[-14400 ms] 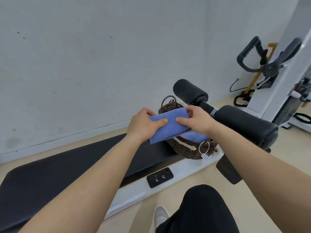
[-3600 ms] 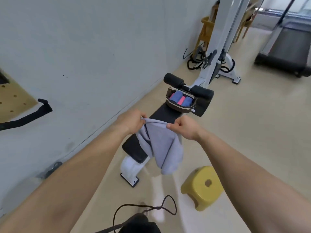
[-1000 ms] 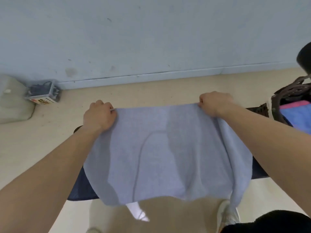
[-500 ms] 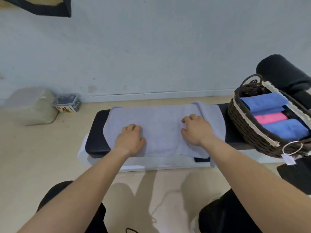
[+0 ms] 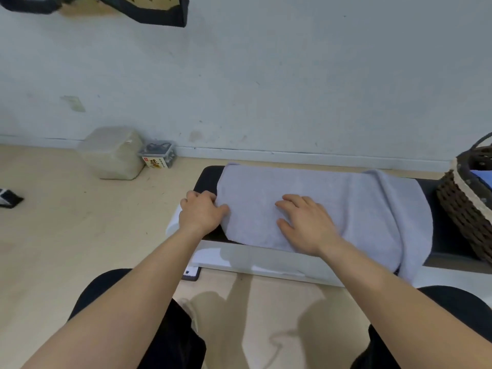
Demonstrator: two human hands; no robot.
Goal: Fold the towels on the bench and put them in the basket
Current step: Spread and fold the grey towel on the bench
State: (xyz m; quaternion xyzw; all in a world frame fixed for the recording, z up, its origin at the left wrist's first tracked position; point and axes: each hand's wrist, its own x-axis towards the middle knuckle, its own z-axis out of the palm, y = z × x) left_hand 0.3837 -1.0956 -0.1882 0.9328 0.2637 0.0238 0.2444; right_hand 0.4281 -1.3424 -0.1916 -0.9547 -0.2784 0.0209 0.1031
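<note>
Left hand (image 5: 201, 212) grips grey towel (image 5: 359, 206) left edge on bench (image 5: 448, 230); right hand (image 5: 306, 222) flat, fingers straight, pressing it.

A black padded bench (image 5: 207, 178) on a white frame (image 5: 239, 258) runs from the centre of the view out to 3 o'clock, standing on a pale beige floor (image 5: 66, 235). A light grey towel (image 5: 346, 203) lies spread flat over most of the pad, its end toward 4 o'clock drooping over the near edge. At 3 o'clock a dark woven basket (image 5: 463, 209) sits on the pad, just beside the towel. Toward 9 o'clock, a cloudy plastic box (image 5: 111, 153) and a small clear container (image 5: 157, 157) sit on the floor.
</note>
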